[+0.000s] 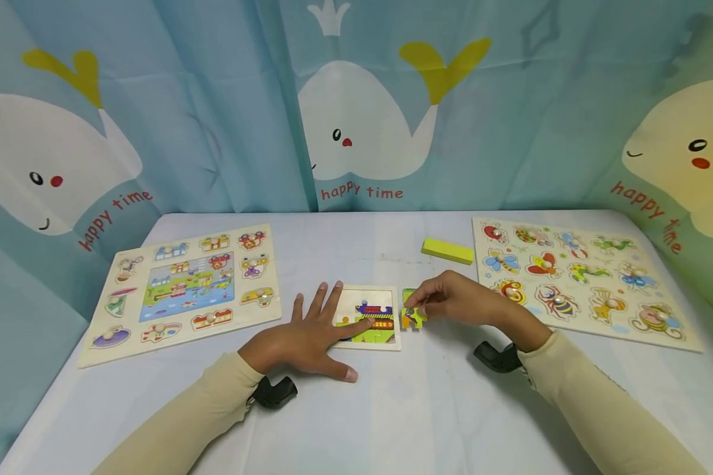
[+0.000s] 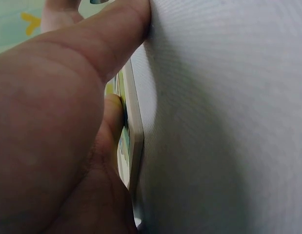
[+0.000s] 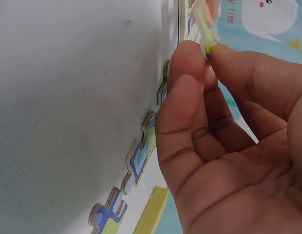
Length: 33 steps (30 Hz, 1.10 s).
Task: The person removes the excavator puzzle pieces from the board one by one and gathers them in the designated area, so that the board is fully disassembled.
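While the left hand [image 1: 305,343] lies with its fingers spread apart over the left part of a small puzzle board [image 1: 395,340] near the centre of the frame, its index finger reaches across the printed train picture [image 1: 375,335], and its thumb points out below the board's lower edge; it clasps nothing. The right hand [image 1: 451,300], just right of centre, has thumb and fingers together, pinching a green puzzle piece [image 1: 414,322] just beside the board's right edge; in the right wrist view that piece shows at the upper middle, nearly edge-on and blurred, while loose jigsaw pieces [image 3: 139,161] lie in a slanting row on the table [image 3: 92,97], from the middle down to the lower left.

Beyond the right hand, a yellow-green block [image 1: 447,251] rests on the table; at the right of the frame lies a large board of insects and other animals [image 1: 576,280], and at the left a board of vehicles [image 1: 184,297], tilted in the frame; a blue curtain [image 1: 226,99] printed with white whales fills the top; beige sleeves [image 1: 196,409] come in from the lower corners, with a black wrist device [image 1: 276,394] by each wrist.
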Tool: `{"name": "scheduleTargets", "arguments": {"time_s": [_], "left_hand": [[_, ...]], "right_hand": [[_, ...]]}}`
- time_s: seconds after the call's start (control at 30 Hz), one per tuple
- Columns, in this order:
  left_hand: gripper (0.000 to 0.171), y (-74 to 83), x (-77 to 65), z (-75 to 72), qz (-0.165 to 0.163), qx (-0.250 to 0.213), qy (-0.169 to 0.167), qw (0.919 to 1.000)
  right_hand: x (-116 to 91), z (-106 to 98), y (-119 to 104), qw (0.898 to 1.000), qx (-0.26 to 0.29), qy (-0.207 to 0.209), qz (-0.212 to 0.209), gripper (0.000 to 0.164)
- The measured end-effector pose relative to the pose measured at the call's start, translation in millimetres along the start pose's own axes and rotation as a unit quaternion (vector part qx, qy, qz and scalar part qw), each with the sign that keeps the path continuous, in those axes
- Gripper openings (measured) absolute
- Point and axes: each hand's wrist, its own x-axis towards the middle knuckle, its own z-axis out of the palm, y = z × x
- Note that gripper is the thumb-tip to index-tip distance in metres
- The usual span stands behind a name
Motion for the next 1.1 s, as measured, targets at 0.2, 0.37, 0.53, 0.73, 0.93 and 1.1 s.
{"name": "scheduleTargets", "arguments": {"time_s": [0.2, 0.37, 0.53, 0.73, 0.93, 1.1], "left_hand": [[0.084, 1.1, -0.9, -1.1, -0.004, -0.001, -0.002, 1.0000], [0.084, 1.3, -0.9, -1.1, -0.004, -0.002, -0.003, 1.0000], [0.084, 1.0, -0.9, -0.9, -0.003, -0.004, -0.003, 1.0000], [0.084, 0.5, -1.2, -2.1, -0.002, -0.003, -0.003, 1.0000], [0.085, 1.8, -2.2, -3.0, 0.000, 0.003, -0.001, 1.0000], [0.086, 4.0, -2.6, -2.6, 0.008, 0.006, -0.006, 0.9999]], "right_hand": [[-1.3, 2.0, -2.4, 1.000, -0.012, -0.011, -0.005, 0.017], [0.4, 2.6, -1.1, 0.999, -0.044, -0.015, 0.001, 0.016], [2.6, 1.1, -3.2, 0.996, -0.089, -0.010, 0.001, 0.015], [7.3, -2.4, -10.4, 0.994, -0.109, 0.009, 0.002, 0.014], [17.0, 2.1, -14.6, 0.995, -0.103, 0.016, -0.005, 0.014], [26.5, 8.1, -18.3, 0.995, -0.098, 0.017, -0.022, 0.015]]}}
